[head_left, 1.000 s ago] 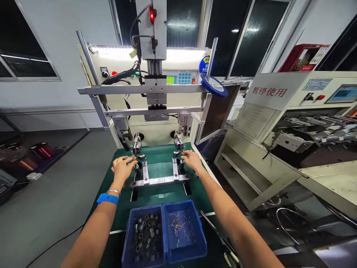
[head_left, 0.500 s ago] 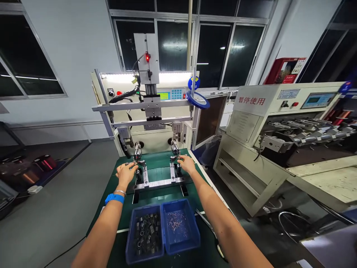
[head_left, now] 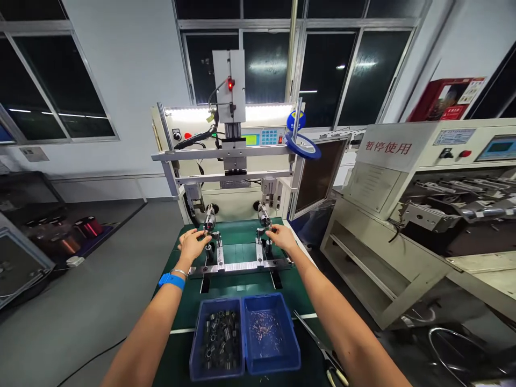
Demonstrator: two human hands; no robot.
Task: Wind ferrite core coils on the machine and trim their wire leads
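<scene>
Both hands reach forward to a winding machine with two metal spindles. My left hand (head_left: 192,245), below a blue wrist strap (head_left: 172,281), has its fingers pinched just under the tip of the left spindle (head_left: 210,217). Beside the right spindle (head_left: 264,215), my right hand (head_left: 281,237) is closed in a similar pinch. Whatever lies between the fingertips is too small to make out. A metal fixture bar (head_left: 242,267) with two upright arms stands between and below the hands, on a green work surface (head_left: 237,287).
Near me sit a blue bin (head_left: 195,349) of small dark cylindrical parts and a blue bin (head_left: 296,355) with copper wire bits. Scissors (head_left: 318,338) lie right of them, by my forearm. A blue tape ring (head_left: 303,146) hangs on the frame. Another machine (head_left: 379,183) stands at right.
The whole view has swung a little to the left, so everything sits further right. Both hands stay at the spindle tips, with only slight finger movement.
</scene>
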